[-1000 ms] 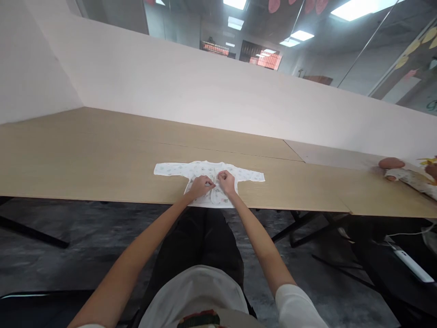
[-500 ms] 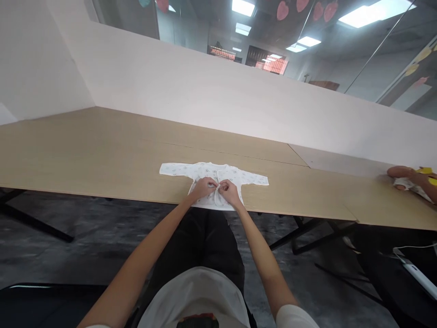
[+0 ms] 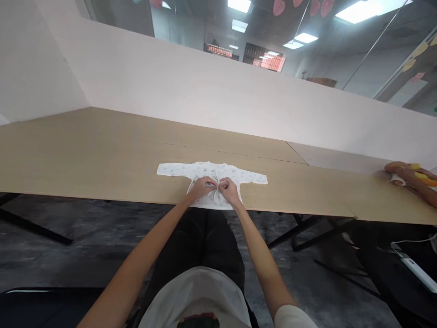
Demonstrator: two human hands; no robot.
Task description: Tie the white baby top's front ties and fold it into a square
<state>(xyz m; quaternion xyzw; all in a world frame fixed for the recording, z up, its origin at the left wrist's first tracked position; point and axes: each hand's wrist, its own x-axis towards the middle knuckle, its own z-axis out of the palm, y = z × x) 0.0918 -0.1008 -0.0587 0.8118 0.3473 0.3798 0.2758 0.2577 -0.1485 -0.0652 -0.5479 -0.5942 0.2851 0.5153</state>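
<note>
A small white long-sleeved baby shirt (image 3: 205, 169) with a fine print lies flat on the table, its sleeves spread to both sides and its hem near the front edge. My left hand (image 3: 203, 187) is closed in a pinch on the shirt's front, just left of the middle opening. Facing it, my right hand (image 3: 228, 189) pinches the fabric on the other side of that opening. The fingertips of both hands nearly meet. Whatever small fastening lies between them is hidden by the fingers.
The long wooden table (image 3: 102, 159) runs along a white wall (image 3: 205, 91) with glass above. Another person's hands (image 3: 406, 175) work with yellow and white things at the far right. A black chair (image 3: 385, 273) carries a white device (image 3: 418, 273) with a cable.
The view has shifted slightly. Both my hands stay pinched at the shirt's middle, with only small finger movement. At the far right, the other person's hands have moved a little.
</note>
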